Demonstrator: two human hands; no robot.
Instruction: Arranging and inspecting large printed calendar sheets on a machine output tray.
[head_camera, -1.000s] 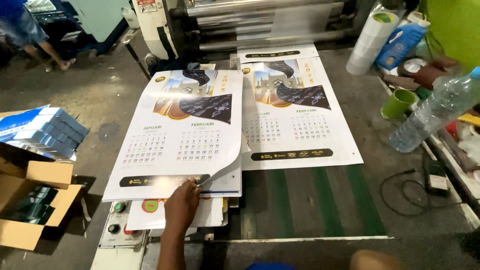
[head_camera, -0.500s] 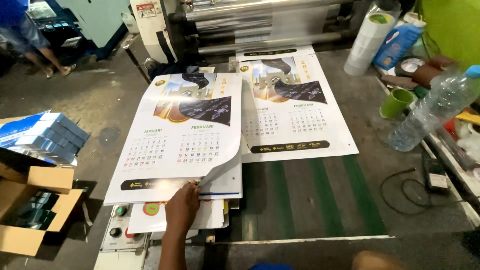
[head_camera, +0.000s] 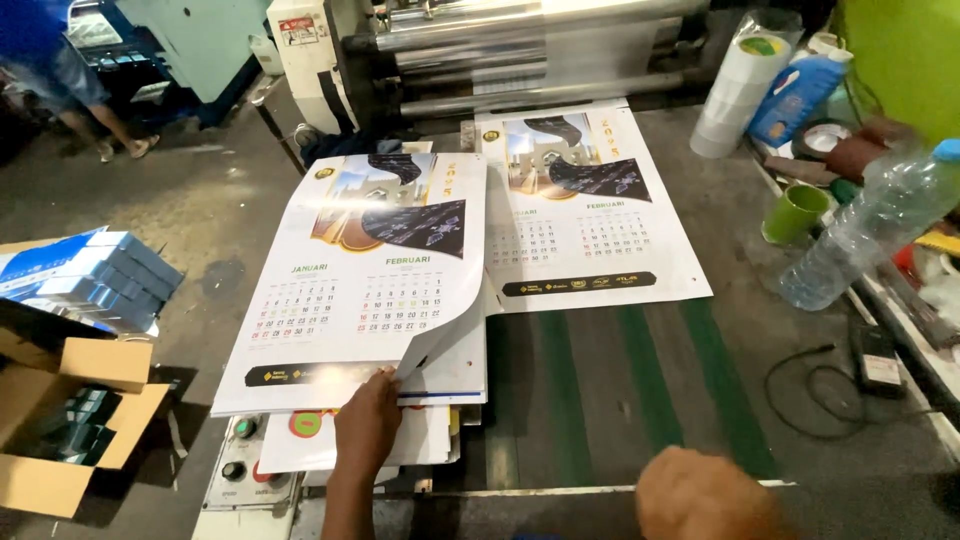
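The left hand (head_camera: 366, 425) lifts the top calendar sheet's (head_camera: 360, 270) corner off the stack (head_camera: 455, 375); the right hand (head_camera: 705, 495) hovers near.

Light falls from above, bright on the glossy white printed calendar sheets (head_camera: 365, 280), where a pale glare washes the picture area. The floor and corners stay dim. The right hand (head_camera: 705, 495) at the bottom edge is blurred, and lines bow near the frame edges.
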